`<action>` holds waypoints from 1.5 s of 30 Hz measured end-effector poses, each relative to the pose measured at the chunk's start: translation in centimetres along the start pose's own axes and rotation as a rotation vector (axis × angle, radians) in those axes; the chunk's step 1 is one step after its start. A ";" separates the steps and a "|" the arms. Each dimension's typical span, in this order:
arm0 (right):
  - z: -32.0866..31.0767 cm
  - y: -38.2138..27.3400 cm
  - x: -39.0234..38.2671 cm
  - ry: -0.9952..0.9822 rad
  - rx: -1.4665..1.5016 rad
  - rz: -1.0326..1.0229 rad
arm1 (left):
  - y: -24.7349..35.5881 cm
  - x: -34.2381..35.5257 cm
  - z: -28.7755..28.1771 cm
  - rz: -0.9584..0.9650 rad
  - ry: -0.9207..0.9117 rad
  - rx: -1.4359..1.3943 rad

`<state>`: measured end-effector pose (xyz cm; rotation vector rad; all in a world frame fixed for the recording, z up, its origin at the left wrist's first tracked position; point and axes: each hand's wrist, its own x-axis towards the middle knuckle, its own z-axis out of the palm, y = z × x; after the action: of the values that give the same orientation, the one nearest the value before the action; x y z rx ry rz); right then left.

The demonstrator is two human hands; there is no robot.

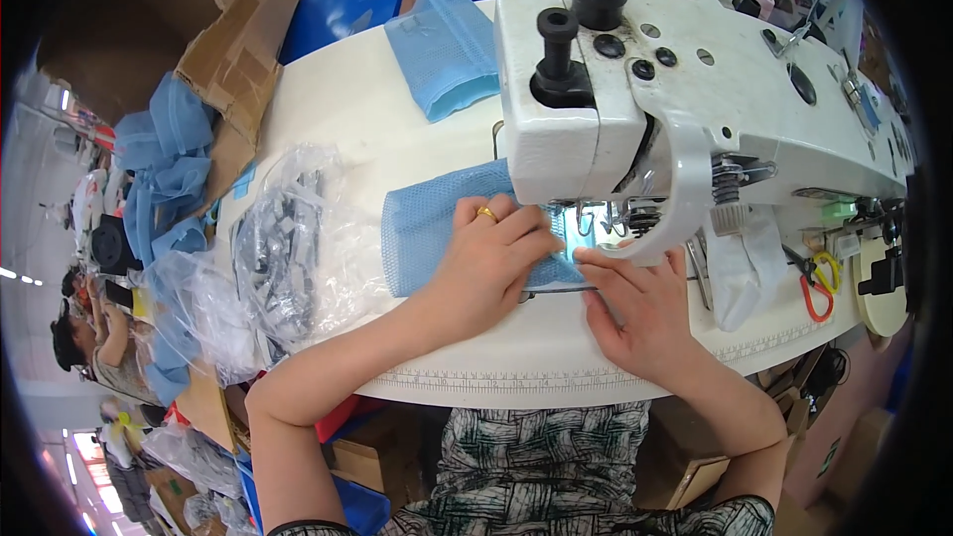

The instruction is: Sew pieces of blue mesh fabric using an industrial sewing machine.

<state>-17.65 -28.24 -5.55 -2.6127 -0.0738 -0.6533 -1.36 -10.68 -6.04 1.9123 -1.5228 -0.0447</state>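
Observation:
A piece of blue mesh fabric (417, 228) lies on the sewing machine's bed, its right end under the presser foot and needle (581, 213). My left hand (491, 258), with a gold ring, is closed on the mesh, its bent fingertips just left of the needle. My right hand (640, 313) rests flat at the fabric's right edge, fingers stretched out and thumb apart, the index fingertip near the foot. The white sewing machine head (596, 99) stands over the work, and a lamp lights the stitching spot. My left fingers partly cover the fabric.
Another blue mesh piece (442, 50) lies behind. Clear plastic bags (298, 238) cover the table's left side, near a cardboard box (233, 69) and heaped blue mesh (164, 159). Right of my hand are tweezers (700, 273), white cloth (740, 268) and red-handled scissors (816, 298). A printed ruler edges the table.

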 end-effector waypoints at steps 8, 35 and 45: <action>-0.3 -0.5 -0.5 -0.055 -0.086 -0.097 | 3.6 -1.1 -0.7 0.191 -0.212 0.066; 0.3 -0.5 -0.4 -0.033 -0.140 -0.123 | 0.5 -1.0 -0.8 0.051 -0.035 0.079; 0.2 -0.6 -0.6 -0.054 -0.134 -0.101 | 0.8 -1.0 -0.8 0.038 -0.034 0.081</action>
<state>-18.22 -27.59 -5.73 -2.7708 -0.1860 -0.6427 -1.99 -9.49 -5.35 1.9538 -1.6052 0.0018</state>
